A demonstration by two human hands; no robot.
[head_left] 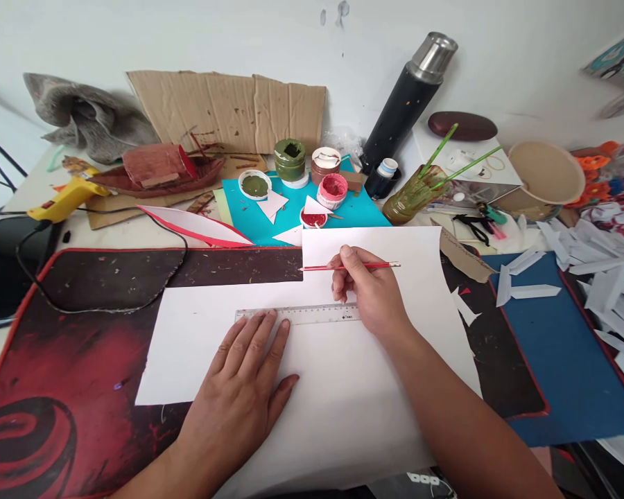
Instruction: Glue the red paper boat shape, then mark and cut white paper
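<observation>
A large sheet of white paper (pixel 343 388) with a cut-out corner lies over a dark red-edged mat. Across it rests a clear ruler (pixel 312 316). My left hand (pixel 252 367) is flat, fingers spread, with its fingertips on the ruler's left part. In my right hand (pixel 371 284) a red pencil (pixel 319 267) is pinched between thumb and fingers, held level with its tip to the left. This hand sits at the ruler's right end and covers it. I cannot tell whether the pencil touches the paper.
Behind the paper stand open paint jars (pixel 290 159) on a turquoise sheet (pixel 242 208). A black thermos (pixel 403 104) leans at the wall. At left are a model boat (pixel 156 170) and a yellow glue gun (pixel 65 199) with a looping cable. Folded paper strips (pixel 611 277) pile at right.
</observation>
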